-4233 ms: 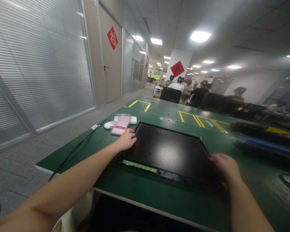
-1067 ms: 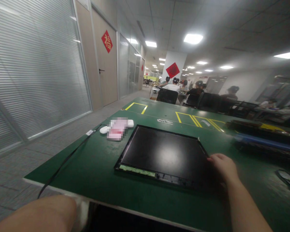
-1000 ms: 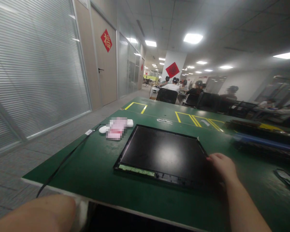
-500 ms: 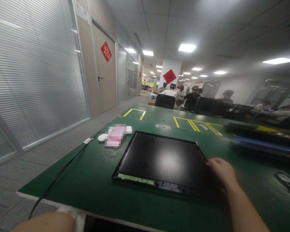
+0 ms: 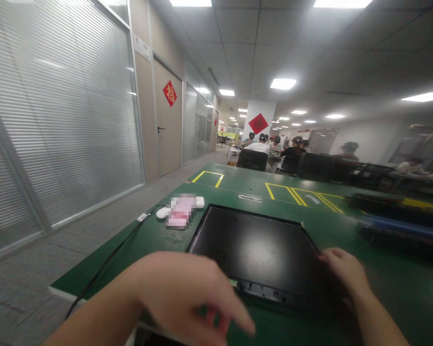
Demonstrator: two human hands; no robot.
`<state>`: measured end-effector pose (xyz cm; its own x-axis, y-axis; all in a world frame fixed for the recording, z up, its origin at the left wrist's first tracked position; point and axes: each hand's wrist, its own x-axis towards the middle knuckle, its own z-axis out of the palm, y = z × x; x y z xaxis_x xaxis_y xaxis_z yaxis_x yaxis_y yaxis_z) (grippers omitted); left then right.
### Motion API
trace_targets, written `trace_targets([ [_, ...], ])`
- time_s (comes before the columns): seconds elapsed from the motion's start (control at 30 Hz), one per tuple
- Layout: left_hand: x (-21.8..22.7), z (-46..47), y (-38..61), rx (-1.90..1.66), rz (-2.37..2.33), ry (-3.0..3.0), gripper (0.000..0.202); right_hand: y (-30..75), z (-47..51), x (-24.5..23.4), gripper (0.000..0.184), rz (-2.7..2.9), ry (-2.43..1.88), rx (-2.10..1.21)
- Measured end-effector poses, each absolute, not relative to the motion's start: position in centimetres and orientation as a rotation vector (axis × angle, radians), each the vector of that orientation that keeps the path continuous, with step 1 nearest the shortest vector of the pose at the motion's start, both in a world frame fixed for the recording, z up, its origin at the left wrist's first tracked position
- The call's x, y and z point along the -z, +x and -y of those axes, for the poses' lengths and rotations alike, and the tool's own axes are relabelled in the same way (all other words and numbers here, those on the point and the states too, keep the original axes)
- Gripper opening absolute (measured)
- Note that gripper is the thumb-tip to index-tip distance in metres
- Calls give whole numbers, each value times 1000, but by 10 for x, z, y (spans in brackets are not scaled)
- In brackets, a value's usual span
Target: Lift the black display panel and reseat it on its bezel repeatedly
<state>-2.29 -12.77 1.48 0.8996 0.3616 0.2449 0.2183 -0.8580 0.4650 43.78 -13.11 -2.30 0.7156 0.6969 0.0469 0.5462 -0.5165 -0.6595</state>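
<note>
A flat black screen panel (image 5: 252, 240) lies on the green table (image 5: 147, 240), with a strip of circuit board (image 5: 260, 288) along its near edge. My right hand (image 5: 344, 269) holds the panel's right edge, the fingers closed there and partly hidden. Above the near left corner of the panel hangs my left hand (image 5: 187, 293), slightly blurred. Its fingers point down, bent and apart, and nothing shows in them. It covers part of the panel and the left end of the strip.
A pink blurred-out item (image 5: 182, 211) and a white object (image 5: 162, 213) lie left of the panel. A black cord (image 5: 108, 259) hangs over the table's left edge. Dark stacked parts with a blue bar (image 5: 400, 228) are at the right. Several people sit at tables beyond.
My left hand has come up from the bottom left to the panel's near edge. My right hand stays at the panel's right edge. The whole view has tilted slightly upward.
</note>
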Motion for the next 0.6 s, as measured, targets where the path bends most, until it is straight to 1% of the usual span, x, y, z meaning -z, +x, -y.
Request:
trace_targets([
  [0.07, -46, 82, -5, -385, -551, 2566, 37, 437, 132, 20, 28, 947, -2257, -276],
  [0.13, -56, 44, 7, -526, -888, 2593, 41, 438, 133, 19, 28, 941, -2276, -250],
  [0.2, -45, 19, 9, -547, -1189, 2651, 40, 443, 133, 21, 30, 914, -2312, -197],
  [0.27, -23, 7, 6, -459, -1365, 2675, 41, 451, 130, 27, 31, 890, -2343, -149],
  [0.4, 8, 2, 0, -220, -1483, 2655, 44, 463, 123, 42, 29, 965, -2352, -250],
  [0.47, 12, -2, 0, -234, -1489, 2623, 44, 465, 121, 45, 30, 1003, -2347, -288],
  [0.6, 13, -14, -4, -438, -1476, 2473, 45, 464, 121, 45, 34, 1050, -2359, -312],
])
